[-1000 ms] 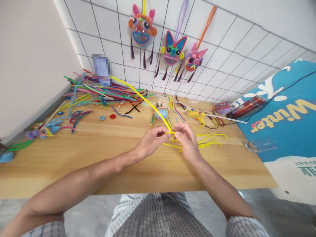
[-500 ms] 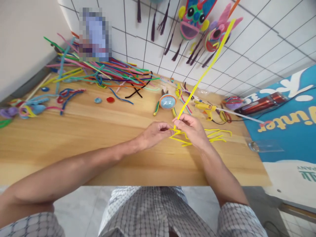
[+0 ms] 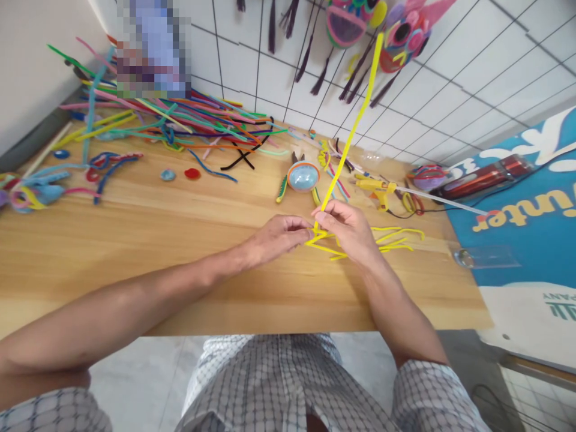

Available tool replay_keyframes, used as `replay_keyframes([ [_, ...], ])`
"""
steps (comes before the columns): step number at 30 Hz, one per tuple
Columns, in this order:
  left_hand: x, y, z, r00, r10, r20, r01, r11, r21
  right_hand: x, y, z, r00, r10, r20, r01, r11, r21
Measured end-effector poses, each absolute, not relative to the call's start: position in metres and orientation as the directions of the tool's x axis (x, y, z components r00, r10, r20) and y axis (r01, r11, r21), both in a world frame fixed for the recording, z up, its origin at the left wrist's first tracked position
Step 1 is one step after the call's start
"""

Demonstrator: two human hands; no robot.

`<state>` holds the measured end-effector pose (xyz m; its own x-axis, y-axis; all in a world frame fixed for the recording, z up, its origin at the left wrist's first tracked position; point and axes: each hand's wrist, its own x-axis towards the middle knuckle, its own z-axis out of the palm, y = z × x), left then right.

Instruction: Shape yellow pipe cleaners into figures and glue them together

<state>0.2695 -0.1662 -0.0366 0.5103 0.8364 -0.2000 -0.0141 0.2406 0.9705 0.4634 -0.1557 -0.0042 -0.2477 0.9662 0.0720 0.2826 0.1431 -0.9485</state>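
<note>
Thumb and fingers of my right hand (image 3: pixel 344 228) pinch a long yellow pipe cleaner (image 3: pixel 352 135), which rises up and to the right in front of the wall. Its lower end meets a bent yellow pipe-cleaner piece (image 3: pixel 326 247) near the wood, and the fingers of my left hand (image 3: pixel 288 236) close on that piece at its left end. Loose yellow ends (image 3: pixel 396 245) spread out to the right beyond my right hand. Just past my hands lie pliers (image 3: pixel 281 187) with green and yellow handles, partly covered by a light-blue dome with an orange rim (image 3: pixel 303 177).
A heap of coloured pipe cleaners (image 3: pixel 202 123) lies at the back left of the wooden table (image 3: pixel 202 306). A yellow glue gun (image 3: pixel 378 191) with a clear stick is at the right, near a red flask (image 3: pixel 490 175). Colourful masks (image 3: pixel 407 36) with tassels hang on the tiled wall.
The upright yellow pipe cleaner's top has swung to the left and stands steeper. Both hands keep their pinch at nearly the same spot. The whole view has shifted slightly.
</note>
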Motion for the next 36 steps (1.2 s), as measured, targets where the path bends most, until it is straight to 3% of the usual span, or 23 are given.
replay_keyframes([
  [15,0.27,-0.166,-0.047,0.482,0.873,-0.074,-0.013,0.092,0.996,0.461,-0.161,-0.001,-0.226,0.968,0.105,0.311,0.174,-0.934],
  [27,0.272,-0.166,-0.046,0.442,0.897,-0.035,-0.082,0.079,0.993,0.462,-0.164,-0.001,-0.218,0.963,0.156,0.363,0.228,-0.903],
  [36,0.271,-0.165,-0.049,0.344,0.938,-0.05,-0.062,0.076,0.995,0.464,-0.17,-0.008,-0.259,0.92,0.294,0.457,0.385,-0.801],
])
